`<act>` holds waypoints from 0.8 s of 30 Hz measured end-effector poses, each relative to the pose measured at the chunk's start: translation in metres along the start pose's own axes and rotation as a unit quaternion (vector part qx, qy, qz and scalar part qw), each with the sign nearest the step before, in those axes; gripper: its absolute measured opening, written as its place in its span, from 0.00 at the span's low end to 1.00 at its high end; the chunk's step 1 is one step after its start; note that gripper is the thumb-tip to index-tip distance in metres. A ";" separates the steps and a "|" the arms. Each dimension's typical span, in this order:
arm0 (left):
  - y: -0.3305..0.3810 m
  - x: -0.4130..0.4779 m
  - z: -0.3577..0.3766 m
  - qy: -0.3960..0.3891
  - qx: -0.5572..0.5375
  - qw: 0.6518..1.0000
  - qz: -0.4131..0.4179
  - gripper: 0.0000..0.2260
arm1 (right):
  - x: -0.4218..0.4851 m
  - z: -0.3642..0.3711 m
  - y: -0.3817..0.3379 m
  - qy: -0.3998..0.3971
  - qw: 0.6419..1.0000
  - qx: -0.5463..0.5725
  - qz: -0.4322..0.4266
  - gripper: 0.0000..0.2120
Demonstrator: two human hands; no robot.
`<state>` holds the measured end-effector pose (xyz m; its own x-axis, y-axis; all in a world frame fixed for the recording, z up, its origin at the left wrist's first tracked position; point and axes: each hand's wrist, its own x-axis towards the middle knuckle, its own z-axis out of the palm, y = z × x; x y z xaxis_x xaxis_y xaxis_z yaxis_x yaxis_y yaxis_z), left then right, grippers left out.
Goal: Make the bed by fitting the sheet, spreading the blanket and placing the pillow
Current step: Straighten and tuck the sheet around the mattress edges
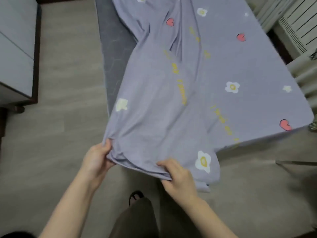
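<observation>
Sheet point(180, 100): lilac, printed with flowers and hearts, partly fitted on the mattress point(113, 48).

The far side of the sheet is seen stretched over the mattress; the near corner is lifted off it and hangs loose, a grey strip of mattress being left bare along the left edge. The bunched hem is gripped by the left hand point(97, 158) and pinched by the right hand point(178, 177), both held just off the mattress's near end, above the floor point(60, 134).

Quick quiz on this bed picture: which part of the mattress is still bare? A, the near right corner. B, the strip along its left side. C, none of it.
B: the grey mattress shows along the left, while the purple sheet already wraps the near right corner.
</observation>
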<state>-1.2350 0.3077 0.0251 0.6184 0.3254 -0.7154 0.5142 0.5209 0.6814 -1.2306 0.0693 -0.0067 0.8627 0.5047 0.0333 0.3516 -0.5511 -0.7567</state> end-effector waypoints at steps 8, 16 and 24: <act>-0.055 0.058 -0.159 0.207 -0.123 0.966 -0.096 0.09 | -0.005 0.133 -0.016 -0.294 0.954 -0.060 -0.017 0.18; -0.097 0.117 -0.214 0.342 -0.082 0.931 -0.097 0.21 | -0.020 0.207 0.021 -0.463 0.863 0.082 0.183 0.23; -0.096 0.152 -0.244 0.482 -0.073 0.873 -0.007 0.18 | -0.001 0.133 0.136 0.024 0.750 0.248 0.612 0.05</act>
<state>-1.3355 0.4996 -0.1865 -0.2112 0.7949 -0.5689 0.3932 0.6019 0.6951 -1.2320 0.0827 -0.1966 0.4446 -0.2091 -0.8710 -0.8836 -0.2616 -0.3883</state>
